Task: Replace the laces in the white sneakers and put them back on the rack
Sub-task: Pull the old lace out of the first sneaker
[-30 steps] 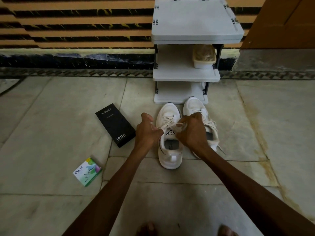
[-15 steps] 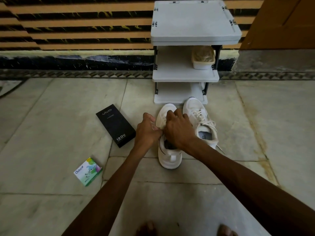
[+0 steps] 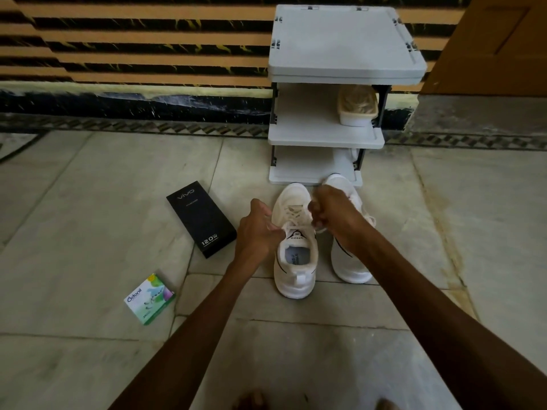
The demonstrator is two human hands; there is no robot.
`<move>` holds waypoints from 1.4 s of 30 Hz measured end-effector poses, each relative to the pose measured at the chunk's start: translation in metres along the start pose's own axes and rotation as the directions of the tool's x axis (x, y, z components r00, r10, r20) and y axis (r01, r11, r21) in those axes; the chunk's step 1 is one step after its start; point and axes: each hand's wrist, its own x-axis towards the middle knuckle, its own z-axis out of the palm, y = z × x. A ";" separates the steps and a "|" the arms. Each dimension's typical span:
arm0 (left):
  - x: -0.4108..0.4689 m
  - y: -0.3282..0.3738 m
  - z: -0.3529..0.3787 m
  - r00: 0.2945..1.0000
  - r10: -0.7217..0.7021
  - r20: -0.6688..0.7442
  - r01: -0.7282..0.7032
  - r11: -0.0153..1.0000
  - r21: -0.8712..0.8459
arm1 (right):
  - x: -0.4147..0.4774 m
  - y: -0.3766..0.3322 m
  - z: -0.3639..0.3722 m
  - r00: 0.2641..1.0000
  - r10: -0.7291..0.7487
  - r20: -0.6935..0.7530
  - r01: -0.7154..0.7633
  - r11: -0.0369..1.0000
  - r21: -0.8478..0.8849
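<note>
- Since half a second ago the right hand (image 3: 334,214) has lifted off the left sneaker (image 3: 296,267) and drawn back to the right, uncovering the lace (image 3: 291,216) and the tongue.
- That right hand is curled into a fist, and a bit of white lace shows under it; it hangs over the gap between the two shoes.
- Meanwhile the left hand (image 3: 260,229) stays at the left edge of the same sneaker, fingers pinching a strand of lace that runs to the top eyelets.
- Both shoes stand on the floor (image 3: 88,202), toes toward the rack (image 3: 340,54); the right sneaker (image 3: 352,264) sits just beside the left one, its front partly hidden by the right wrist.
- On the rack's middle shelf sits a pale container (image 3: 358,110).
- Left of the shoes lies a black box (image 3: 201,217), and nearer the person a small green-and-white box (image 3: 149,298).
- Bare toes (image 3: 251,400) show at the bottom edge.
</note>
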 end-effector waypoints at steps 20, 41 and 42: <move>-0.005 0.007 0.007 0.993 0.118 0.029 -0.121 0.984 0.128 | -0.005 -0.024 -0.016 0.831 -0.539 -0.138 0.353 0.703 -0.618; 0.004 0.007 0.020 0.990 0.048 0.136 -0.001 0.946 -0.324 | -0.016 0.058 0.003 0.912 -0.364 -0.191 0.113 0.669 -0.735; 0.003 0.009 0.017 0.968 -0.055 0.244 0.198 0.765 -0.613 | -0.017 0.058 0.003 0.912 -0.363 -0.192 0.106 0.661 -0.743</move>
